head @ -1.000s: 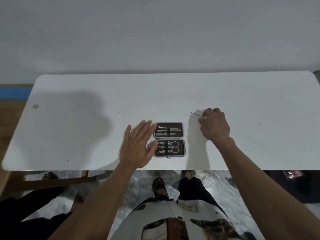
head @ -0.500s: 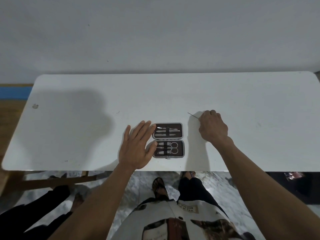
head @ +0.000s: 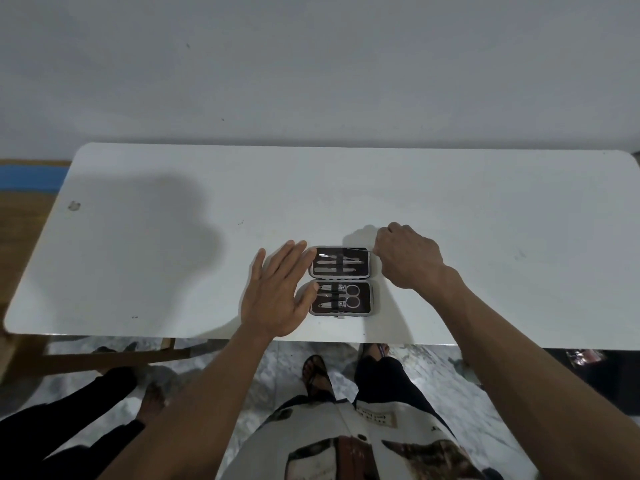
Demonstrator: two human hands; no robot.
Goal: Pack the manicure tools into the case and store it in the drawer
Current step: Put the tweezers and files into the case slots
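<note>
A small manicure case (head: 341, 280) lies open flat on the white table (head: 485, 209), near its front edge. Its far half holds several slim metal tools; its near half holds scissors (head: 347, 295) and clippers. My left hand (head: 277, 292) rests flat on the table with fingers spread, its fingertips touching the case's left edge. My right hand (head: 407, 258) is at the case's far right corner, pinching a thin metal tool (head: 358, 249) whose tip lies across the top of the far half. No drawer is in view.
A grey wall stands behind the table. A small mark (head: 73, 205) sits near the table's left edge. Below the front edge I see my legs and sandalled feet, and another person's dark-sleeved arm (head: 69, 410) at lower left.
My right hand has moved left and toward me with the thin tool, from the bare table to the case's far right corner. My left hand has stayed flat beside the case.
</note>
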